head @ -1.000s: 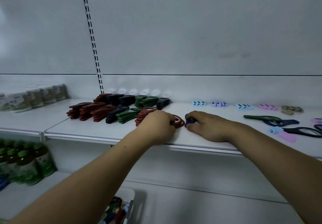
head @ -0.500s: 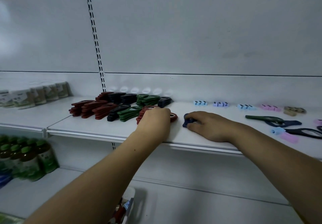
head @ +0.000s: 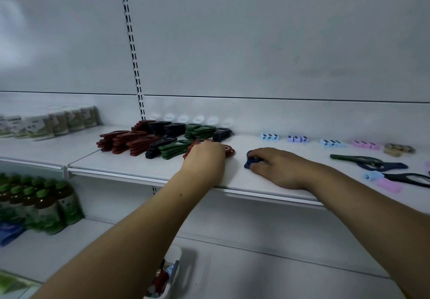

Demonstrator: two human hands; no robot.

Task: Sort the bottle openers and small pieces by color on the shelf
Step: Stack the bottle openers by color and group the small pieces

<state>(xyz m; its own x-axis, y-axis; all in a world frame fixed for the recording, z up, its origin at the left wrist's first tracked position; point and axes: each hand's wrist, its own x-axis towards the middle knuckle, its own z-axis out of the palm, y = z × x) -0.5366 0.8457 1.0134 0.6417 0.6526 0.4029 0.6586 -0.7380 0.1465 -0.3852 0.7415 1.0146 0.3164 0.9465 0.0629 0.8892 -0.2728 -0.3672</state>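
- Left hand (head: pixel 204 159) is down on the shelf (head: pixel 139 168), sitting over a red pile (head: pixel 193 146) at the right end of the front row of openers. A red opener (head: pixel 230 151) pokes out from under it on the right.
- Its fingers bend down past the back of the hand, so I honestly can't tell if they grip that opener or just rest on it.
- Right hand (head: pixel 277 168) lies flat-ish on the shelf just right of the left one, not touching it. Its fingers are curled round a blue opener (head: pixel 248 160) that lies on the shelf; the dark blue end sticks out to the left.
- Left of the hands, the openers sit in color stacks in two rows: red stacks (head: pixel 123 141), dark stacks (head: pixel 154 150), green stacks (head: pixel 173 148), and another dark stack (head: pixel 222 134) at the back.
- Along the back on the right, small pieces sit in little groups, well apart: light blue (head: pixel 270 137), purple (head: pixel 297 138), blue (head: pixel 332 143), pink (head: pixel 365 144), tan (head: pixel 399 148).
- Scissors (head: pixel 367 160) lie near the right edge, with a loose blue piece (head: pixel 373 175) and pink piece (head: pixel 388 186) beside them.
- Green-capped bottles (head: pixel 41 203) on the lower shelf at left, and packets (head: pixel 48 124) on the next shelf section over.
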